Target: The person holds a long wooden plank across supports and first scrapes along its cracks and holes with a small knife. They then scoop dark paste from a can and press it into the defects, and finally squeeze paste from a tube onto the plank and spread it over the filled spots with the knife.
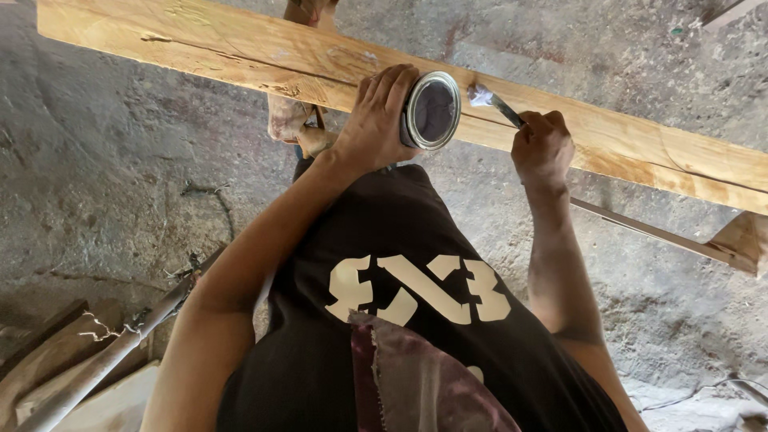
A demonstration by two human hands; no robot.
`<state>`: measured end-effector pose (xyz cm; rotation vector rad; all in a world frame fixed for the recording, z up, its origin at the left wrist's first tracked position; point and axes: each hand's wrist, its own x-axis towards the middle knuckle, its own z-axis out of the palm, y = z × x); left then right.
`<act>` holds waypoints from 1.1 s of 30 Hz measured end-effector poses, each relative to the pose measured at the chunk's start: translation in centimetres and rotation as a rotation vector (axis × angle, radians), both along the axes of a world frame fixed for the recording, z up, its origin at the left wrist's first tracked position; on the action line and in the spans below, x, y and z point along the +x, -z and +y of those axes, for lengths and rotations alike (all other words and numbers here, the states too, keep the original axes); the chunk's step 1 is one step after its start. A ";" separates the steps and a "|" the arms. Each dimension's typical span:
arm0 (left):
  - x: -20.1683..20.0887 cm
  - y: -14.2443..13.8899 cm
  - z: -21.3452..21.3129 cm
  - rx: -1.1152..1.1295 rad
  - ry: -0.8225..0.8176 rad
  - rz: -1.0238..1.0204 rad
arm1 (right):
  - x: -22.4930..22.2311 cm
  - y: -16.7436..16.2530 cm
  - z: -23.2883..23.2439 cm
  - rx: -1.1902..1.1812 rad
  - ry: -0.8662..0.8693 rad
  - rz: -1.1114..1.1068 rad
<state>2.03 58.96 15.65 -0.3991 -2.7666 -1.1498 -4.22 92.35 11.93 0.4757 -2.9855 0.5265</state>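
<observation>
Left hand [374,120]: grip closed around a round metal tin [432,110], its open mouth tipped toward the camera, dark inside.
Right hand [542,148]: fist closed on a putty knife [494,102], its pale-smeared blade touching the plank.
Plank [240,48]: long, yellow-brown, running far-left to right.

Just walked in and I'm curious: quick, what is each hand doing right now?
Left hand: closed around a small round open tin.
Right hand: closed on a narrow tool, its pale tip on the wooden plank.
</observation>
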 end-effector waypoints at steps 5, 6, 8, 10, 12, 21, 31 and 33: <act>-0.1 0.8 -0.1 -0.031 0.028 -0.045 | 0.8 2.5 0.7 -0.006 -0.143 0.146; -0.1 1.0 -0.3 -0.018 0.025 -0.041 | 0.8 3.0 0.9 -0.018 -0.206 0.203; -0.1 1.4 -0.5 -0.004 0.028 -0.030 | 0.8 3.7 1.4 -0.041 -0.171 0.223; -0.3 1.6 -0.7 -0.006 0.029 -0.013 | 0.9 3.2 1.8 -0.033 -0.184 0.325; -0.4 1.6 -0.8 -0.028 0.057 -0.035 | 1.4 1.1 2.1 0.006 -0.242 0.506; -0.1 0.3 0.4 -0.112 0.028 -0.007 | 2.6 -11.5 -5.3 0.093 -0.484 0.401; -0.7 0.1 1.3 -0.164 0.043 0.025 | 0.6 -8.8 -12.5 -0.016 -0.592 0.324; -0.8 -0.1 1.0 -0.160 0.046 -0.018 | 0.4 -8.1 -11.8 -0.022 -0.537 0.184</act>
